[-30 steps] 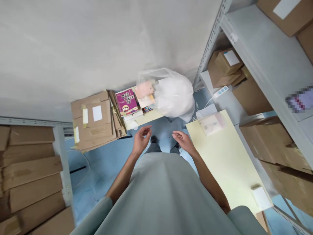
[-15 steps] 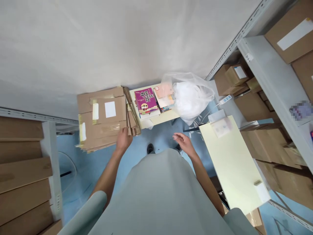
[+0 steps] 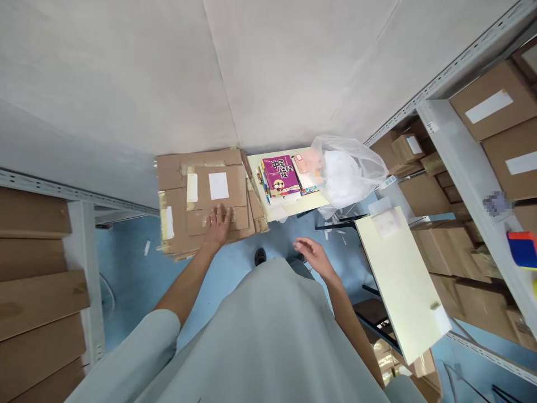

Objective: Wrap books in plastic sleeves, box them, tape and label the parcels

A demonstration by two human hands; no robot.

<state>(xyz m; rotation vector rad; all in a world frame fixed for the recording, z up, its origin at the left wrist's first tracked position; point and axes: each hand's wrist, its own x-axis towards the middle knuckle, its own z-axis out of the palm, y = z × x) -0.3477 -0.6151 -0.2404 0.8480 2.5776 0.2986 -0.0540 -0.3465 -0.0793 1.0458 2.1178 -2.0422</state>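
Flattened cardboard boxes lie in a pile on the left part of a pale table. My left hand rests on the top sheet, fingers stretched out and spread a little. In front of my body, over the floor, my right hand hovers with slightly bent fingers apart and nothing in it. Right of the cardboard sits a stack of books with a purple cover on top. Beside it are pinkish booklets, partly under a clear plastic bag with white contents.
A second pale table stands at my right, with a small pack on its far end. Shelves with cardboard boxes run along the right, and stacked boxes fill the left. The blue floor shows between, with scraps on it.
My left hand has moved from the near right edge of the cardboard pile onto its top, and its fingers have opened out. My right hand stays empty. The view has shifted left.
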